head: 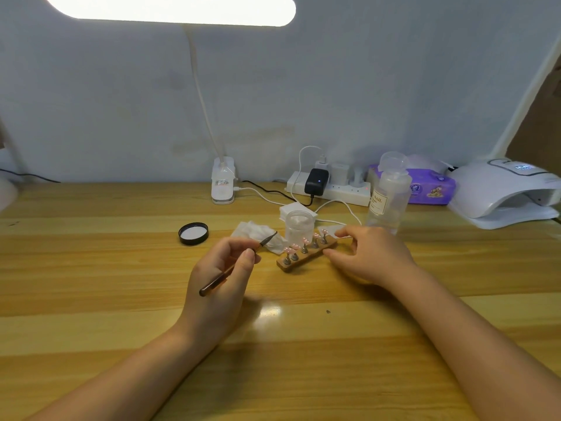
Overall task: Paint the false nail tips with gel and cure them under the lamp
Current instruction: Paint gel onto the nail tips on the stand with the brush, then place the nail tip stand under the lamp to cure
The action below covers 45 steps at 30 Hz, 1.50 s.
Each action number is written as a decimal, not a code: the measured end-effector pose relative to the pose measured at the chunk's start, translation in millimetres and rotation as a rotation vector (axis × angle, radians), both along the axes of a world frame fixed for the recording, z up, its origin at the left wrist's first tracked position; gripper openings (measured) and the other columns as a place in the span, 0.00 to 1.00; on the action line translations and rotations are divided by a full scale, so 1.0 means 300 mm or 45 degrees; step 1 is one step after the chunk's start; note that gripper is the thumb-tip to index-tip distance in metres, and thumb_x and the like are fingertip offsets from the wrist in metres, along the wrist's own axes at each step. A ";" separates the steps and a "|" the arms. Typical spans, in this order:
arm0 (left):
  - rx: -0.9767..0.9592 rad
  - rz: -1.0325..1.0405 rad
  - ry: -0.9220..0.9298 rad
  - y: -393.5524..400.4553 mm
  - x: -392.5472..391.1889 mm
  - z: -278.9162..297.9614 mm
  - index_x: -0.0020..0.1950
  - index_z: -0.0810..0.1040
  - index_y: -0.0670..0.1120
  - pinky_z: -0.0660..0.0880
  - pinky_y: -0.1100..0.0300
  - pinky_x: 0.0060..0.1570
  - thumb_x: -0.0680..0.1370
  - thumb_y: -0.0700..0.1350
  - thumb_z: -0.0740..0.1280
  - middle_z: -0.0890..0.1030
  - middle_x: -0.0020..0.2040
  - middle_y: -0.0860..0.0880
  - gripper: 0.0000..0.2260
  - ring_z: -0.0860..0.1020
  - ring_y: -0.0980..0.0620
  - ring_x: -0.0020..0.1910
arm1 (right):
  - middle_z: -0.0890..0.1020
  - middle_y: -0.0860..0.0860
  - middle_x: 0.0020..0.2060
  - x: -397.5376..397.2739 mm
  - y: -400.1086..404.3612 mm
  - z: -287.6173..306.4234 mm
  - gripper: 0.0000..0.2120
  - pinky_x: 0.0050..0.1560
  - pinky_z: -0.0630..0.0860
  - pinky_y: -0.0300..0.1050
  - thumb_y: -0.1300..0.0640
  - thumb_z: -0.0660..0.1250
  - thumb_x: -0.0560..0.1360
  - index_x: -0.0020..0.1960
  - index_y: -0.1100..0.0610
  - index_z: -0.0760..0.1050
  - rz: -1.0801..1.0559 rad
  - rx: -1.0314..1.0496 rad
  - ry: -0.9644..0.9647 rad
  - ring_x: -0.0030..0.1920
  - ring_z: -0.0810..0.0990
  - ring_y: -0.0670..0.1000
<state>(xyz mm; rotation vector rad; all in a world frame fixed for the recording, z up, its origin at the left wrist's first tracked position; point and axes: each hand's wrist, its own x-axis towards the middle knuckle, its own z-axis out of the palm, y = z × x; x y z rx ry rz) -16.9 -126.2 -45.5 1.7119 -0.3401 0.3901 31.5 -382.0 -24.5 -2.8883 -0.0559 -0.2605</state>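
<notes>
Head view is showing the left hand point(226, 270) pinching a brush point(236, 264) above the worktop point(303, 344). Right hand point(368, 256), fingers curled, is gripping the wooden nail-tip stand point(306, 255).

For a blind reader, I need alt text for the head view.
A left hand holds a brush beside a wooden holder of pink nail tips, which the right hand grips, on a wooden table; a white curing lamp sits far right.
</notes>
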 end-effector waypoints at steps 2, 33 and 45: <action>0.000 0.002 -0.001 0.000 0.000 -0.001 0.52 0.80 0.51 0.76 0.66 0.45 0.76 0.47 0.64 0.83 0.45 0.52 0.08 0.82 0.55 0.47 | 0.78 0.43 0.58 0.010 -0.002 -0.006 0.28 0.45 0.75 0.43 0.30 0.60 0.70 0.68 0.37 0.68 0.055 -0.032 0.103 0.55 0.76 0.47; -0.294 -0.390 0.151 -0.188 0.030 0.098 0.50 0.82 0.46 0.77 0.65 0.38 0.79 0.41 0.66 0.85 0.42 0.45 0.05 0.81 0.54 0.39 | 0.80 0.49 0.28 -0.203 -0.392 0.143 0.09 0.29 0.69 0.33 0.49 0.80 0.61 0.36 0.51 0.83 0.023 0.563 0.006 0.28 0.73 0.40; -0.196 -0.618 0.225 -0.681 0.116 0.086 0.48 0.80 0.43 0.75 0.67 0.38 0.80 0.38 0.64 0.84 0.40 0.48 0.05 0.79 0.61 0.35 | 0.80 0.45 0.36 -0.284 -0.913 0.103 0.13 0.35 0.68 0.40 0.42 0.75 0.66 0.37 0.51 0.79 -0.822 0.371 -0.321 0.39 0.76 0.44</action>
